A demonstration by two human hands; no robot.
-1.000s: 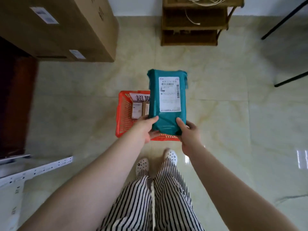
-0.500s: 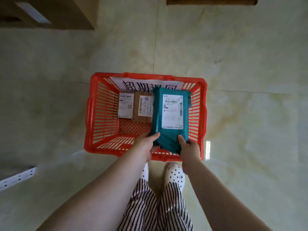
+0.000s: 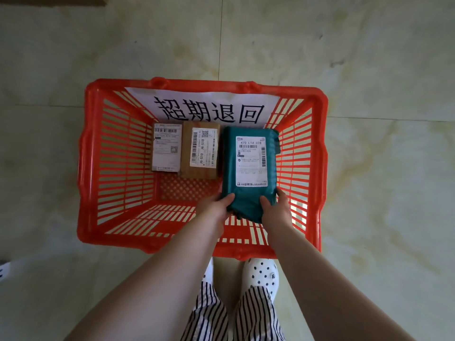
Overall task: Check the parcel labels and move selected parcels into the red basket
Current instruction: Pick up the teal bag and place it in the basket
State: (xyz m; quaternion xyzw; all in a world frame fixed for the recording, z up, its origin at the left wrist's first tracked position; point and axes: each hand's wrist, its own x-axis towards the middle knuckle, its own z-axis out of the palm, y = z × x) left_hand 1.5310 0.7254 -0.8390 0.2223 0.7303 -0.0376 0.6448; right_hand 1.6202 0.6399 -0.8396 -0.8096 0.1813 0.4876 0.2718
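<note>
Both hands, left (image 3: 216, 207) and right (image 3: 273, 207), grip the green parcel (image 3: 248, 166) inside the red basket (image 3: 83, 168); released unevenly, it could tip onto the brown box (image 3: 199, 153) beyond the left hand.

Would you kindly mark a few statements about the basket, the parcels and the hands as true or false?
1. Both hands grip the teal parcel at its near end: left hand, right hand. True.
2. The red basket holds no other parcels. False: a white-labelled parcel and a brown box lie at its far end.
3. The teal parcel's label faces up. True.
4. The teal parcel is at the basket's left side. False: it is at the right side, beside the brown box.
5. A paper sign lies on the floor outside the basket. False: it is against the far wall inside.
</note>
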